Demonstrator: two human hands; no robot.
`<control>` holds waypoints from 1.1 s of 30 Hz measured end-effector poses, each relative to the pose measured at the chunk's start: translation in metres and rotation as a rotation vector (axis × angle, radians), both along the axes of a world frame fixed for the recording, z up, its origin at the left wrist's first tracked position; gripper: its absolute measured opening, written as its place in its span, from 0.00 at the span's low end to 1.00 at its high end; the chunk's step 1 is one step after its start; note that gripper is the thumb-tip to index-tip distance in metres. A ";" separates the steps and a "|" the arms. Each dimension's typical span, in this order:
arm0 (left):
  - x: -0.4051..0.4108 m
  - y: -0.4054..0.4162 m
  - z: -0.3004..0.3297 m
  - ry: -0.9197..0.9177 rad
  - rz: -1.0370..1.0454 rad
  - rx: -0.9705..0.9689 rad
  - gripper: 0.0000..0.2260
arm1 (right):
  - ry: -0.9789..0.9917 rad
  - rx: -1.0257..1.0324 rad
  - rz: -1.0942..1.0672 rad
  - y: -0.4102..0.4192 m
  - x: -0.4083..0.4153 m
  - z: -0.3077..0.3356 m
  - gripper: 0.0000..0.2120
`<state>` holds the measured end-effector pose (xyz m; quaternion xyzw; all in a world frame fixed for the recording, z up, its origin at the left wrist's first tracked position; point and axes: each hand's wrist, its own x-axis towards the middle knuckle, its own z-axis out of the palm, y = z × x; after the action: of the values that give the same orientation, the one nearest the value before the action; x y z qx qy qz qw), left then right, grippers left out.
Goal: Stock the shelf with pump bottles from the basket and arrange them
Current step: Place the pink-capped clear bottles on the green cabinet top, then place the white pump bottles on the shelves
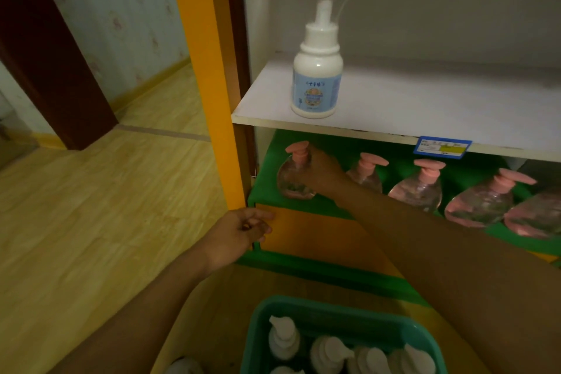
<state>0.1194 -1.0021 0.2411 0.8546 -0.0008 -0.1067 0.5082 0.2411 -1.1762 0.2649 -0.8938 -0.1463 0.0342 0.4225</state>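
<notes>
My right arm reaches across from the lower right, forearm stretched up and leftward, and my right hand [323, 170] is wrapped around the leftmost clear bottle [294, 174] with a pink pump on the green shelf [267, 191]; the fingers curl behind its neck and shoulder, so the grasp is closed on it, with the bottle upright on the shelf. My left hand [239, 234] sits lower, wrist bent, fingers loosely curled with nothing in them, fingertips touching the orange panel [315, 240] just below the green shelf's front edge. Four more pink-pump bottles [419, 188] stand in a row to the right on the same green shelf. One white pump bottle [317, 70] stands alone near the left end of the white shelf [440, 112] above, with a blue price tag [441, 147] on that shelf's front edge. The green basket [261, 328] at the bottom holds several white pump bottles [283, 340].
</notes>
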 end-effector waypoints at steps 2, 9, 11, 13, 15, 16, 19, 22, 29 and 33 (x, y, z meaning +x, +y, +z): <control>-0.002 -0.003 0.004 -0.009 -0.002 -0.006 0.10 | -0.018 0.042 -0.013 -0.004 -0.013 0.007 0.24; -0.024 -0.041 0.017 -0.073 0.009 -0.104 0.09 | -0.112 0.033 0.092 -0.052 -0.078 0.014 0.22; -0.034 -0.054 0.025 -0.096 -0.020 -0.113 0.10 | -0.063 0.048 0.113 -0.067 -0.094 0.012 0.21; -0.043 -0.065 0.037 -0.122 -0.049 -0.110 0.10 | -0.049 0.066 0.090 -0.080 -0.111 0.013 0.21; -0.050 -0.078 0.043 -0.135 -0.080 -0.102 0.10 | -0.044 0.093 0.048 -0.093 -0.129 0.012 0.19; -0.054 -0.085 0.042 -0.123 -0.085 -0.101 0.10 | -0.023 0.106 0.019 -0.099 -0.141 0.008 0.19; -0.076 -0.108 0.012 -0.031 -0.122 -0.061 0.12 | 0.108 0.117 -0.064 -0.125 -0.183 -0.019 0.17; -0.106 -0.127 -0.038 0.072 -0.258 0.052 0.12 | 0.237 0.004 -0.102 -0.159 -0.226 -0.067 0.16; -0.142 -0.155 -0.113 0.194 -0.391 0.302 0.17 | 0.472 -0.224 -0.098 -0.221 -0.278 -0.143 0.18; -0.143 -0.177 -0.139 0.176 -0.527 0.472 0.22 | 0.531 -0.287 -0.084 -0.229 -0.285 -0.168 0.26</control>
<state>-0.0236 -1.1793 0.1018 0.9063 -0.1526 -0.3046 0.2501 -0.0435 -1.4049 0.0970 -0.9094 0.0126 0.2694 0.3165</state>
